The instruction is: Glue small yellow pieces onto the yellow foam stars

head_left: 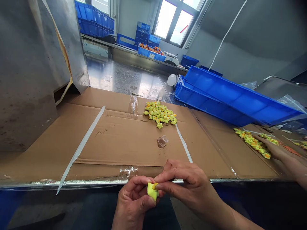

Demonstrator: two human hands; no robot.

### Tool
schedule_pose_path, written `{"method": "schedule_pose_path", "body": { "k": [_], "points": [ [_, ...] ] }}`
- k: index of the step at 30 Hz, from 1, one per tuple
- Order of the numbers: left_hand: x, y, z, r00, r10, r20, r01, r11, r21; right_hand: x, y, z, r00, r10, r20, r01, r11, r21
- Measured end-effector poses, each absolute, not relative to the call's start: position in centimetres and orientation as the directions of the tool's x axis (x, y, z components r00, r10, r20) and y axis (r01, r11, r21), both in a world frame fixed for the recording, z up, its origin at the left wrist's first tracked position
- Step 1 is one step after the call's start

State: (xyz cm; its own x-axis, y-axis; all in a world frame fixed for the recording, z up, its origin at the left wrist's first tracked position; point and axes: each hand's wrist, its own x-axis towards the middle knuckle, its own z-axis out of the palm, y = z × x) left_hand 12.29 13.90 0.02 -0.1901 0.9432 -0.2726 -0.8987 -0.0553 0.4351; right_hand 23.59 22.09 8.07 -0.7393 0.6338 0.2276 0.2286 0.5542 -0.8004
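Observation:
Just past the front edge of the work surface, my left hand (131, 202) holds a small yellow star-shaped piece (151, 192) between thumb and fingers. My right hand (193, 182) meets it from the other side, thumb and forefinger pinched on a small orange-yellow part (154, 186) at its top. Whether that part is fixed to the star cannot be seen. Farther back on the cardboard (120, 140) lies a pile of similar yellow stars (159, 111), some showing orange spots. Between the pile and my hands sits a small clear plastic ring or lid (163, 141) with a brown patch.
Large blue crates (230, 95) lean at the back right. Another person's hand (271, 147) reaches over more yellow pieces (254, 143) at the far right. A metal housing (35, 73) stands on the left. White tape strips (83, 140) cross the cardboard.

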Motion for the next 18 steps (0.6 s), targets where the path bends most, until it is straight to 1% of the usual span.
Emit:
{"method": "schedule_pose_path", "body": {
  "k": [2,6,12,14,16,18],
  "points": [
    [12.27,13.85,0.08,-0.188,0.943,-0.275,-0.899,-0.053,0.435,23.67,21.94,8.06,-0.745,0.619,0.25,0.211,0.574,-0.791],
    [12.38,13.79,-0.12,-0.19,0.949,-0.25,-0.904,-0.07,0.421,23.93,21.62,8.01,-0.764,0.596,0.247,0.205,0.587,-0.783],
    [12.46,13.68,-0.49,-0.156,0.953,-0.26,-0.915,-0.04,0.402,23.67,21.62,7.97,-0.758,0.598,0.259,0.209,0.6,-0.772],
    [12.28,13.64,-0.34,-0.131,0.952,-0.277,-0.923,-0.016,0.384,23.48,21.68,7.98,-0.742,0.63,0.228,0.183,0.519,-0.835],
    [12.03,13.58,-0.1,-0.094,0.944,-0.315,-0.933,0.027,0.358,23.4,21.64,7.92,-0.721,0.676,0.152,0.127,0.345,-0.93],
    [11.77,13.5,0.15,-0.05,0.931,-0.36,-0.941,0.077,0.33,23.45,21.49,7.76,-0.694,0.715,0.085,0.068,0.183,-0.981]
  ]
}}
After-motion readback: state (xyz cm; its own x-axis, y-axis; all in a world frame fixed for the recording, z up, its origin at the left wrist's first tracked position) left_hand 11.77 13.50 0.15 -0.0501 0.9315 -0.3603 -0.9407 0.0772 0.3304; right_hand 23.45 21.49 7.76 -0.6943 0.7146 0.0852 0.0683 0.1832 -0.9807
